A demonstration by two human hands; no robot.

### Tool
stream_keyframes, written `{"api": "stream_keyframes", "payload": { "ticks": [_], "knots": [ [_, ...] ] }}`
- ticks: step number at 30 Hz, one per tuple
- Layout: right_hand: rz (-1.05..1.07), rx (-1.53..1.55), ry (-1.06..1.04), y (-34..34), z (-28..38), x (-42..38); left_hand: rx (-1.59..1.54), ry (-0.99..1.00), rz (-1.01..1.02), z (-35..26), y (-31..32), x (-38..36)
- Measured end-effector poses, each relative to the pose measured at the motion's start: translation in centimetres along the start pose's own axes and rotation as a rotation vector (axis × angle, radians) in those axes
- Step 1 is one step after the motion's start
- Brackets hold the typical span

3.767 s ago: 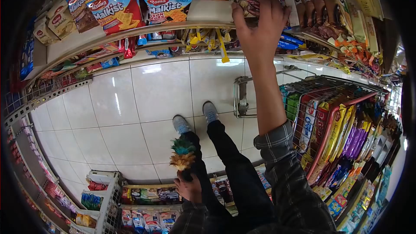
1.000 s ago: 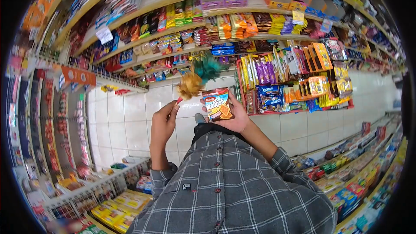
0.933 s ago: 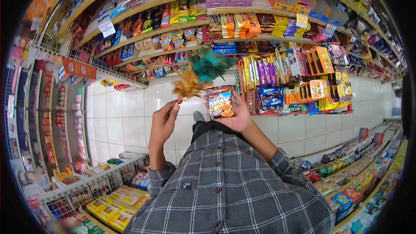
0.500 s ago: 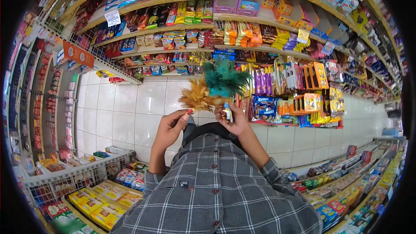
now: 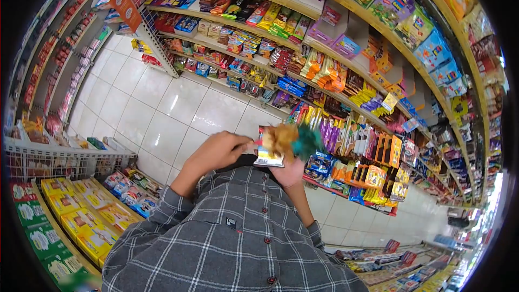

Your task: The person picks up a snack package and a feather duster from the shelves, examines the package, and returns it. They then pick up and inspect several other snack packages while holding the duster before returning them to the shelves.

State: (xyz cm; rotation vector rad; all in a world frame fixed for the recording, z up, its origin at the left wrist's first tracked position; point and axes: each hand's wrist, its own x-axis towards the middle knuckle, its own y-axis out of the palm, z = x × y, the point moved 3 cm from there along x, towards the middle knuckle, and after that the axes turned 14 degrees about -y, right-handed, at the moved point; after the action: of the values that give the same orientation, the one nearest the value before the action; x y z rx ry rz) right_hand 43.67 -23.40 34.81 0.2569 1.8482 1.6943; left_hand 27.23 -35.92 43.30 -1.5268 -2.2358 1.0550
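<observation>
My left hand (image 5: 227, 148) is closed around the thin reddish handle of a feather duster, in front of my body. The duster (image 5: 280, 139) has golden-brown feathers near the handle and teal feathers at its far end, slightly blurred. It lies across a small snack packet (image 5: 268, 158), whose white and yellow lower part shows below the feathers. My right hand (image 5: 291, 172) grips this packet from below and the right; the duster hides most of its fingers.
Ahead, curved shelves (image 5: 243, 24) hold rows of chocolate and biscuit packs. A low display of snack packs (image 5: 351, 157) stands right of my hands. White floor tiles (image 5: 162, 111) lie to the left. A wire basket (image 5: 70, 157) and yellow boxes (image 5: 89, 221) are at lower left.
My view has turned, so the shelves now slant. The duster has swung to point rightward, over the packet. The packet now shows larger, and my left hand has rolled with its back upward.
</observation>
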Motion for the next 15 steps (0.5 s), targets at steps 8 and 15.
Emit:
{"api": "stream_keyframes", "payload": {
  "ticks": [8, 15],
  "knots": [
    [0.057, -0.179, -0.009, -1.8, 0.8, 1.7, -0.284, -0.082, -0.016, 0.1, -4.0, -0.5],
    [-0.004, -0.136, 0.059, 0.5, -1.0, 2.8, -0.094, -0.161, -0.024, 2.5, -1.0, -0.4]
  ]
}}
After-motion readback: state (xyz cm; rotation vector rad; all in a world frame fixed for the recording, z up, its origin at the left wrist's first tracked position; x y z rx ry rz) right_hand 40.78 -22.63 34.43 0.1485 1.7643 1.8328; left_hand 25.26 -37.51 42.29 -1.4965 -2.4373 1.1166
